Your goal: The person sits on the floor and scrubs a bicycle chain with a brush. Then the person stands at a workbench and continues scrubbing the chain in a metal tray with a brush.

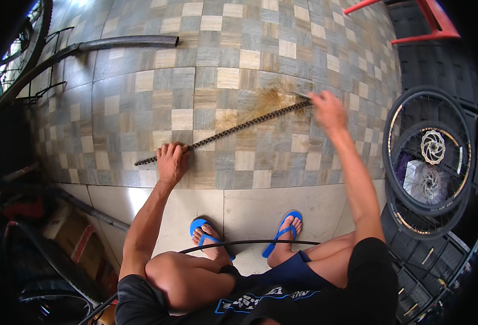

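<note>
A dark bicycle chain (249, 123) lies stretched in a slanting line over the tiled floor, its left end lower in view and its right end farther off. Near that left end my left hand (171, 162) is closed over the chain, and a short piece sticks out beyond the fingers. My right hand (328, 112), smeared by motion, is at the chain's far right end with its fingers closed. A thin, pale, pointed object (300, 95) juts out of it to the left; its kind is too blurred to tell. Beside the chain a brownish stain (274, 98) marks the tiles.
Two bicycle wheels (396, 162) with disc rotors lie at the right. A red plastic stool or chair (431, 24) shows at the top right. A dark curved tube (141, 41) reaches in from the upper left. A cardboard box (73, 233) stands at the lower left, near tyres.
</note>
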`<act>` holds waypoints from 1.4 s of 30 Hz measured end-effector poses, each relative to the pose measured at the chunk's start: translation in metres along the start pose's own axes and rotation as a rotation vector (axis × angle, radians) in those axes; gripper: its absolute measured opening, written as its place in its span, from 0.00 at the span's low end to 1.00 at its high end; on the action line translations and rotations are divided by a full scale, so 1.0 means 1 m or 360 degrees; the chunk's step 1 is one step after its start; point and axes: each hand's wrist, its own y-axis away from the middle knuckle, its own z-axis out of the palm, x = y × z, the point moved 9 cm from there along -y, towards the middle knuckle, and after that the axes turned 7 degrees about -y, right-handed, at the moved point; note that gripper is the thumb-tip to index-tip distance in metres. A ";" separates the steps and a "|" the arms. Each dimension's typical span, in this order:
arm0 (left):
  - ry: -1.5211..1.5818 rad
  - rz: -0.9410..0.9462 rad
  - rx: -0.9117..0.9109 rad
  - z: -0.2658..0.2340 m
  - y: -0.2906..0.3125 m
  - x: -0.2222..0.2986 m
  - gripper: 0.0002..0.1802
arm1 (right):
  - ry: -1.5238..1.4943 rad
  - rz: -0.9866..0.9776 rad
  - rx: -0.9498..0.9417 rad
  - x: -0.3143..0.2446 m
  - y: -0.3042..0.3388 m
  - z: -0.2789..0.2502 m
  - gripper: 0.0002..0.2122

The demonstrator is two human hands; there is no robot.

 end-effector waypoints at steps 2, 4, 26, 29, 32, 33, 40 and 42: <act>-0.0002 -0.0020 0.0001 0.003 0.000 -0.002 0.11 | -0.0742 -0.0152 0.0058 -0.086 0.016 0.015 0.10; -0.0006 0.0009 0.0024 0.004 -0.003 -0.001 0.11 | -0.0317 -0.0735 0.0142 -0.184 0.033 0.066 0.18; -0.0074 -0.0041 -0.0123 0.009 -0.002 -0.003 0.11 | -0.0881 -0.0345 -0.0339 -0.137 0.018 0.116 0.29; -0.0040 -0.0019 -0.0120 0.005 -0.007 0.004 0.11 | -0.0995 -0.0005 0.0394 0.039 0.015 0.047 0.29; -0.0079 0.0008 -0.0124 0.013 -0.004 0.004 0.11 | -0.0372 0.0554 0.0151 0.155 0.015 0.010 0.17; -0.0074 0.0011 -0.0110 0.012 -0.007 0.003 0.11 | -0.0180 0.0393 0.0182 0.152 0.010 0.003 0.16; -0.0095 -0.0016 -0.0110 0.009 -0.004 -0.001 0.12 | -0.0577 -0.0847 -0.0018 -0.159 0.014 0.088 0.26; -0.0084 -0.0029 -0.0134 0.011 -0.001 0.000 0.12 | -0.0545 -0.1035 0.0212 -0.162 0.027 0.105 0.28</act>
